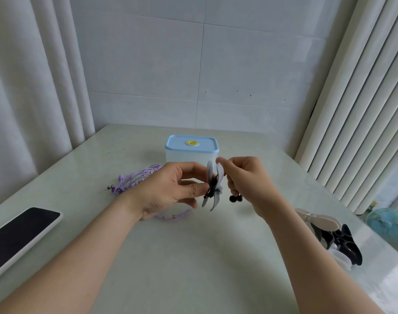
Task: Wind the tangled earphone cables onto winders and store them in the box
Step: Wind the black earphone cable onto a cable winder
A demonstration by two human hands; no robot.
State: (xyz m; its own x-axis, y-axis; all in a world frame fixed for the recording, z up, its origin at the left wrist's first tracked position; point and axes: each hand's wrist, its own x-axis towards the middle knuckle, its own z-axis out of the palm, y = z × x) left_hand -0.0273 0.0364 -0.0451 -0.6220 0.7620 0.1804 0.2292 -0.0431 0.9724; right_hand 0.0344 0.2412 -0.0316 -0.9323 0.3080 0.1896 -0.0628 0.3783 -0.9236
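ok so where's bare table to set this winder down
The widest bare patch of table is the near middle, between the phone and the spare winder pile. Also free: right of the lidded box. Crowded: the purple earphones left of the box, under the left hand.

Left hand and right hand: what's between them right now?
In the head view, a pale grey winder with black cable round its middle. The left hand grips it; the right hand holds the cable's end, black earbuds hanging below.
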